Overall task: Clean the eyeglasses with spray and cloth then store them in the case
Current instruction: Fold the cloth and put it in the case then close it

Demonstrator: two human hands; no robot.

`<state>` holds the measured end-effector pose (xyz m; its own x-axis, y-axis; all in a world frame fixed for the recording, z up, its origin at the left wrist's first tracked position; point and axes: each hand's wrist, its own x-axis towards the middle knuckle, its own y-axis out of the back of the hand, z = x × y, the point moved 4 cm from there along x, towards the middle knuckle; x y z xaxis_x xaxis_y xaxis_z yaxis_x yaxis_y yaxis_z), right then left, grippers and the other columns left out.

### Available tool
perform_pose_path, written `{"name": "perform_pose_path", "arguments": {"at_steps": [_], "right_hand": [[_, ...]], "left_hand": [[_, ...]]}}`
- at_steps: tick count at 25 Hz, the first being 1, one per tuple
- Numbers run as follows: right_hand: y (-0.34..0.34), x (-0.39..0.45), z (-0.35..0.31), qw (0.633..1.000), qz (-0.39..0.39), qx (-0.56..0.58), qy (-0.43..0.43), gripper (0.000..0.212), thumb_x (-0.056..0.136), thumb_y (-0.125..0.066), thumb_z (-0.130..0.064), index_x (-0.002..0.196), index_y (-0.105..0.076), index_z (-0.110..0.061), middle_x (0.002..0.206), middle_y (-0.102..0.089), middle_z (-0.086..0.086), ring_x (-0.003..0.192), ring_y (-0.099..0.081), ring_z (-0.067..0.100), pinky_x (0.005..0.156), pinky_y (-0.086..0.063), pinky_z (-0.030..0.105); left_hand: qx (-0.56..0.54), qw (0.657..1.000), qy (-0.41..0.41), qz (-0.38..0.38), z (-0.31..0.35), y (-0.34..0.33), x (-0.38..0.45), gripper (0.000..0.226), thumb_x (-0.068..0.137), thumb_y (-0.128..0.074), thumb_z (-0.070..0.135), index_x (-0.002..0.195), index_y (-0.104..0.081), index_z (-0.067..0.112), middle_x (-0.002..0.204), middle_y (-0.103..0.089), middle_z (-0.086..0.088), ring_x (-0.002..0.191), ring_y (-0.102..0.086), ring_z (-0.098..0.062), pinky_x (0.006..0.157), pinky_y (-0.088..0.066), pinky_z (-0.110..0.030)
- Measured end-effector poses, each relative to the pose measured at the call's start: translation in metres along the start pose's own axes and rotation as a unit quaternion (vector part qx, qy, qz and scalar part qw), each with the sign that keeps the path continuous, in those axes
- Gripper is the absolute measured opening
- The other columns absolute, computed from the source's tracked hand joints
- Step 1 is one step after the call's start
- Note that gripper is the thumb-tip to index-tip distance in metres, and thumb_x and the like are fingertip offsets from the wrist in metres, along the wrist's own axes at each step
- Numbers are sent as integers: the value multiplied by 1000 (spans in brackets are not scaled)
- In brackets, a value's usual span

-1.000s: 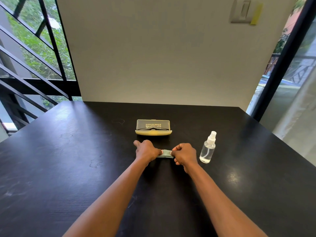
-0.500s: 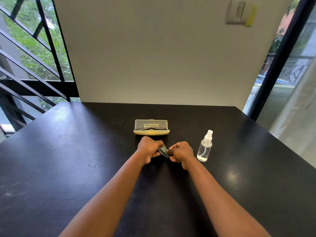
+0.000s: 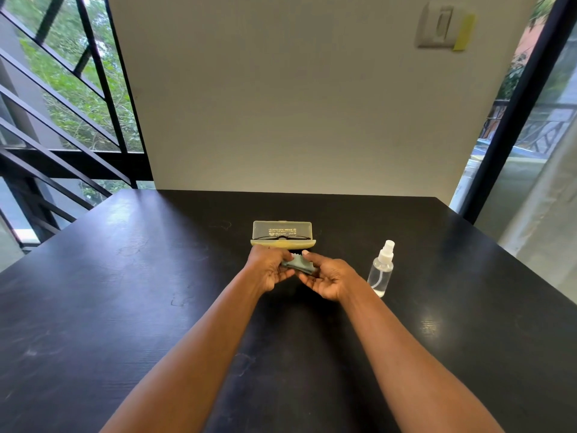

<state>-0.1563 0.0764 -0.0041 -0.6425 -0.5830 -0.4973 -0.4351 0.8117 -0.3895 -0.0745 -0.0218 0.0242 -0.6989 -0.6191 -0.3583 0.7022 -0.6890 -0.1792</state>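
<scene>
Both hands have lifted the cloth (image 3: 298,264) off the table (image 3: 125,292), the left hand (image 3: 271,267) and right hand (image 3: 327,278) pinching it while folding it, it seems, and the eyeglasses (image 3: 281,237) lie in the open case (image 3: 282,235) toward the far edge.

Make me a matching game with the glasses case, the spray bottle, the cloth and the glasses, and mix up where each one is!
Things:
1. glasses case
2. spray bottle
3. cloth
4. eyeglasses

Places or states:
A. held between the left hand and the right hand
B. standing upright on the black table, to the right of the hands
C. lying inside the case
D. open on the table, just beyond the hands

Pairs: 1-D, 2-B, 3-A, 4-C
</scene>
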Motion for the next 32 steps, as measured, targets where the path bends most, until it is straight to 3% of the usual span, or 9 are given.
{"name": "perform_pose_path", "arguments": {"at_steps": [5,10,15,20,24,26,30,32], "right_hand": [[-7,7,-12,996,28,-59,54,15,81,-61,9,73,-59,-3,74,-60,11,67,-59,19,40,-52,19],[-14,16,-21,991,44,-97,85,21,80,-63,9,69,-55,-7,72,-59,8,64,-59,16,47,-52,20],[-27,27,-40,983,48,-130,118,27,79,-63,11,64,-53,-9,69,-58,6,62,-57,15,38,-49,15],[-39,41,-66,975,47,-164,143,24,79,-65,9,64,-55,-7,73,-59,8,66,-60,16,46,-53,18],[-49,57,-80,967,53,-203,147,22,80,-62,11,66,-58,-5,81,-58,11,70,-59,17,56,-53,25],[-52,65,-85,959,64,-228,153,22,81,-60,11,67,-59,-6,89,-59,14,72,-59,18,58,-53,25],[-53,78,-87,930,101,-305,179,24,81,-62,7,64,-61,-10,93,-63,14,71,-61,17,53,-55,24],[-53,84,-85,902,121,-363,200,24,81,-63,3,62,-63,-12,89,-65,13,78,-64,21,68,-59,32]], "left_hand": [[43,998,14,36,-2,11,8,18,81,-63,-4,96,-57,5,83,-64,-13,68,-64,-19,53,-52,-23],[38,999,4,32,8,16,16,19,81,-59,-11,80,-53,7,84,-61,-13,70,-62,-22,60,-54,-28],[57,998,-25,23,29,14,25,25,84,-50,-12,73,-56,9,81,-60,-10,71,-60,-19,65,-52,-27],[75,996,-42,38,51,14,39,24,86,-49,-11,73,-60,5,81,-59,-11,71,-59,-19,56,-54,-23],[111,990,-61,56,65,17,57,22,85,-52,-10,78,-63,6,83,-60,-9,81,-60,-20,71,-54,-28],[139,986,-71,61,69,18,65,20,85,-54,-8,79,-64,8,85,-61,-9,80,-59,-18,68,-53,-27],[198,972,-96,79,69,19,80,19,84,-57,-7,77,-63,10,88,-62,-9,77,-60,-17,58,-53,-23],[236,961,-110,97,65,20,87,20,83,-59,-6,72,-62,11,85,-62,-10,68,-59,-16,59,-54,-25]]}}
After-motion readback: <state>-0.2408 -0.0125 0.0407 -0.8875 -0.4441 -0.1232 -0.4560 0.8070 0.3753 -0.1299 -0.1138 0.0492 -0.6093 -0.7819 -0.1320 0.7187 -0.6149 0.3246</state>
